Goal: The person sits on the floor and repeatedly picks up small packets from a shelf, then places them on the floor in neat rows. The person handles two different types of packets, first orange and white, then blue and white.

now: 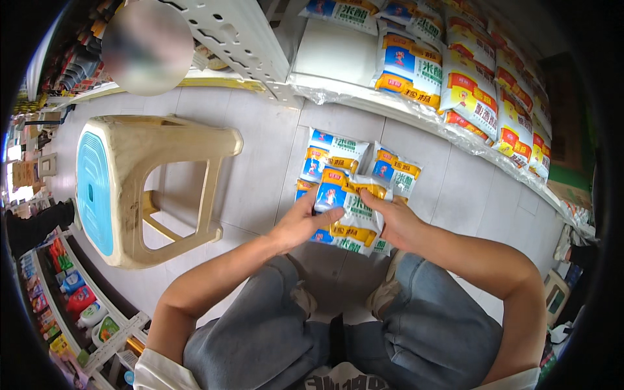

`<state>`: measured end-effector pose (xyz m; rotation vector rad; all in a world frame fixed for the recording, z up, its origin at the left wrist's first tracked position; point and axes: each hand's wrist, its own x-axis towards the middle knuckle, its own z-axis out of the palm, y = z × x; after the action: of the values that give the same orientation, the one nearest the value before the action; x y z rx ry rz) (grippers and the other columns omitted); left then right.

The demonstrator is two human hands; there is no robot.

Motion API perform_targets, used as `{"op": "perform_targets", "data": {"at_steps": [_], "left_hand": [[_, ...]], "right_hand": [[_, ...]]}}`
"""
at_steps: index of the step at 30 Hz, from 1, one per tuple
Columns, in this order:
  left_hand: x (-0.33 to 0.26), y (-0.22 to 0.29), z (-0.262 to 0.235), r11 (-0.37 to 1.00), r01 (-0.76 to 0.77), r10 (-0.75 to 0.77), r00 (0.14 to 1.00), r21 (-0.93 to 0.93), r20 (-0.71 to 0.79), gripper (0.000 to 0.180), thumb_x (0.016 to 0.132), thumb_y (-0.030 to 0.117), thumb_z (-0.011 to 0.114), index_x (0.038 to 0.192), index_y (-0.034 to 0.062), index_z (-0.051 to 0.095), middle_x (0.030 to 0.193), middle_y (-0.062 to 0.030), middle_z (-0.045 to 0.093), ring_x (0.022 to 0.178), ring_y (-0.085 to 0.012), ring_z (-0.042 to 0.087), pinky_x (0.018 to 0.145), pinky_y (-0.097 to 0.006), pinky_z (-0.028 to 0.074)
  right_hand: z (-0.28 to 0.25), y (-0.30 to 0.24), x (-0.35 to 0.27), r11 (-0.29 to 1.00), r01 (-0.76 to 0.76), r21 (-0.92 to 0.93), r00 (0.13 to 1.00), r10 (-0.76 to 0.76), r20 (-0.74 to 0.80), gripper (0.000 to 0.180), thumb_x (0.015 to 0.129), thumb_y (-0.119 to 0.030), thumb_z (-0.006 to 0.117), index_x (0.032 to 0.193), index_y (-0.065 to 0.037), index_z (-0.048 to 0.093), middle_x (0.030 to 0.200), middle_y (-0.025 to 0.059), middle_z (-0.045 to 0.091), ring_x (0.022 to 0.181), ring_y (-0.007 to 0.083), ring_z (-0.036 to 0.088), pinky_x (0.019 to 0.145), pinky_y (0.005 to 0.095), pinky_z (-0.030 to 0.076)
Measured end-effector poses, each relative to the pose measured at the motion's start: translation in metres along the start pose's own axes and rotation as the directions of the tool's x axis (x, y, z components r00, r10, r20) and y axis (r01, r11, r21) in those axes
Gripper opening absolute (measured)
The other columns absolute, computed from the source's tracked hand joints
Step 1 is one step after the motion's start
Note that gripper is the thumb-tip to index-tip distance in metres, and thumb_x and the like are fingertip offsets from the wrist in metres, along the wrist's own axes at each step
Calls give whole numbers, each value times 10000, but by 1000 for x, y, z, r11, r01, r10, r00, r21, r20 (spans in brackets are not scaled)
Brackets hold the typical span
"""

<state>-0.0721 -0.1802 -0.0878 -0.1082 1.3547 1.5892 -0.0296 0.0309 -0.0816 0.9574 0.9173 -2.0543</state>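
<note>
Head view: gripping a white, blue and yellow plastic packet (352,224) by its sides with half-closed left hand (296,227) and right hand (400,224), right of a beige plastic stool (125,188) with light-blue top. Held over similar packets (338,151) on pale grey floor (455,201). Bounded, upper right of the stool, by a white shelf (335,55); showing floor between stool and left hand.

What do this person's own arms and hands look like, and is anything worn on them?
The left hand and right hand wear no gloves. The left forearm and right forearm are bare, without watch or bracelet. Short white sleeves show at the lower edge.
</note>
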Motion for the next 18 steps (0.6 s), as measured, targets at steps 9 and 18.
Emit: {"op": "perform_targets", "data": {"at_steps": [9, 18], "left_hand": [[17, -15, -9, 970, 32, -13, 997, 240, -77, 587, 946, 114, 639, 1440, 40, 330, 1238, -95, 588, 1105, -174, 575, 947, -324, 489], [21, -28, -27, 877, 17, 82, 979, 481, -184, 540, 952, 109, 624, 1406, 6, 350, 1303, -168, 518, 1114, -247, 572, 939, -359, 501]], "right_hand": [[-20, 4, 30, 997, 7, -79, 990, -19, -143, 460, 1006, -334, 532, 1322, -9, 455, 1302, 127, 559, 1188, 249, 573, 962, 454, 499], [-51, -12, 34, 758, -173, -629, 957, -23, -291, 373, 920, -266, 627, 1175, -7, 543, 1117, 112, 629, 921, 196, 652, 773, 359, 546]]}}
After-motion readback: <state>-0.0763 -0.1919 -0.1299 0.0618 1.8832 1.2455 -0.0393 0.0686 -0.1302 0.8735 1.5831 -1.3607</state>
